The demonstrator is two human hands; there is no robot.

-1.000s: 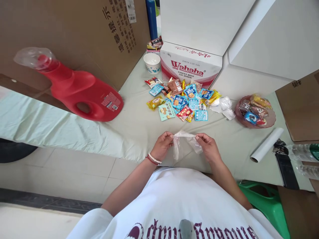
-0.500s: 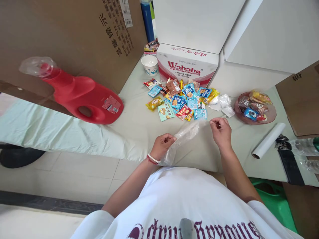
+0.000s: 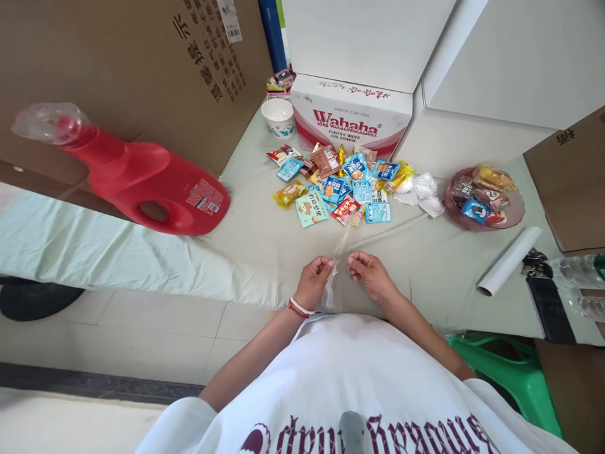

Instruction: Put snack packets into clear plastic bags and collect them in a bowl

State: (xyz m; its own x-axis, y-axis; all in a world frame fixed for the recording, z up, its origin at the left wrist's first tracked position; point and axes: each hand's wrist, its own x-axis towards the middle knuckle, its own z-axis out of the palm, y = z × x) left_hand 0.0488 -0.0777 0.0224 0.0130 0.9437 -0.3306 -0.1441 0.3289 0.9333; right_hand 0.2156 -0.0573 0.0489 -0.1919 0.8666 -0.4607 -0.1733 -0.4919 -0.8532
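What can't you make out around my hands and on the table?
All in the head view:
- Whether the right hand touches the clear plastic: blurred, too small.
- Top of the blue cylinder: cut off by the upper edge.
- Lowest snacks in the pink bowl: hidden under other packets.

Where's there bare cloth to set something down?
One patch lies between the red jug and the snack packets; another between the right hand, pink bowl and white roll. It's crowded before the Wahaha box, where packets overlap, and right of the roll.
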